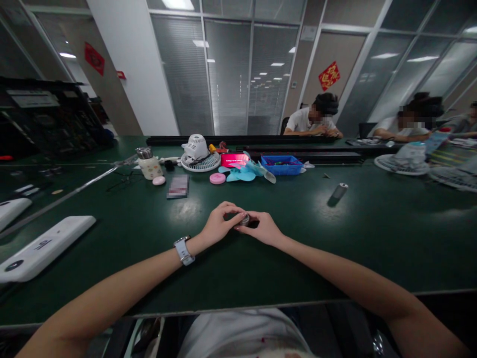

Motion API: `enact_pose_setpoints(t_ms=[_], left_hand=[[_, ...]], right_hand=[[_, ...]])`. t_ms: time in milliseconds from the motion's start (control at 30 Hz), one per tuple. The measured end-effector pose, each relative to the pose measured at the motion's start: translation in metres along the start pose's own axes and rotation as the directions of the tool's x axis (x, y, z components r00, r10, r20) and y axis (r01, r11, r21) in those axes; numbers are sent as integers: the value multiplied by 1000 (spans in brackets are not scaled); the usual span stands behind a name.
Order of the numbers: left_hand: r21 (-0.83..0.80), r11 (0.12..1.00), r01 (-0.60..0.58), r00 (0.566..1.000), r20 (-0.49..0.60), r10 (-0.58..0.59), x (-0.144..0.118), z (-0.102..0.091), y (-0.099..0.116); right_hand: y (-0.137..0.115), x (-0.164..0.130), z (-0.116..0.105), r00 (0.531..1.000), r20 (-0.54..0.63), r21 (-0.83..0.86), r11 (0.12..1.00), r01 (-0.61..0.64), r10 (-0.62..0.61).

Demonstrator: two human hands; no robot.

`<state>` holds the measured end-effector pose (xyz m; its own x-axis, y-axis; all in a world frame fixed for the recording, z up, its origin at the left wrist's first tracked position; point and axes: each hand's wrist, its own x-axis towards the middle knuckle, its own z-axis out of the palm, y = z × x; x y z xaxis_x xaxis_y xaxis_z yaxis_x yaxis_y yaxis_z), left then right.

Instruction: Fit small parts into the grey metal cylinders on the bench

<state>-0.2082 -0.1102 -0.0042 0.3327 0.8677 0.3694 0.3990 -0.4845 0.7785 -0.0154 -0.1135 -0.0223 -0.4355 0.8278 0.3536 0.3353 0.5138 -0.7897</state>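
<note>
My left hand [223, 221] and my right hand [263, 227] meet over the middle of the green table. Between their fingertips is a small round metallic part [245, 219], mostly covered by the fingers, so its exact kind is unclear. The fingers of both hands curl around it, with the left thumb on its top. To the right, apart from both hands, a silver metal cylinder [338, 193] stands on the table.
Behind my hands lie a white fan part [196, 147], a phone with a pink screen [234, 160], blue fan blades [244, 172], a pink disc [217, 178] and a blue tray [282, 165]. A patterned bottle [148, 164] and white casing [48, 248] are left. Co-workers sit across.
</note>
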Motion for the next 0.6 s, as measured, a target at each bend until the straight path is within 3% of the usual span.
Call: enact_pose_setpoints(t_ms=[100, 200, 300, 400, 467, 533, 600], left_hand=[[35, 999, -15, 997, -69, 18, 2, -9, 0], [170, 985, 20, 995, -104, -2, 0, -18, -15], [299, 951, 74, 997, -19, -72, -5, -22, -33], [378, 925, 45, 995, 69, -76, -10, -22, -42], [377, 926, 28, 995, 80, -62, -13, -23, -44], [338, 940, 48, 996, 58, -71, -14, -25, -44], [280, 955, 99, 994, 13, -107, -15, -27, -44]], right_hand=[[2, 0, -1, 1000, 0, -11, 1000, -27, 27], [2, -1, -2, 999, 5, -6, 999, -37, 37], [0, -3, 1, 999, 14, -14, 999, -29, 29], [4, -2, -2, 1000, -6, -17, 1000, -25, 25], [15, 1, -17, 998, -48, -10, 999, -43, 42], [37, 2, -49, 983, -159, 11, 996, -90, 91], [67, 2, -94, 920, -353, 19, 985, -172, 168]])
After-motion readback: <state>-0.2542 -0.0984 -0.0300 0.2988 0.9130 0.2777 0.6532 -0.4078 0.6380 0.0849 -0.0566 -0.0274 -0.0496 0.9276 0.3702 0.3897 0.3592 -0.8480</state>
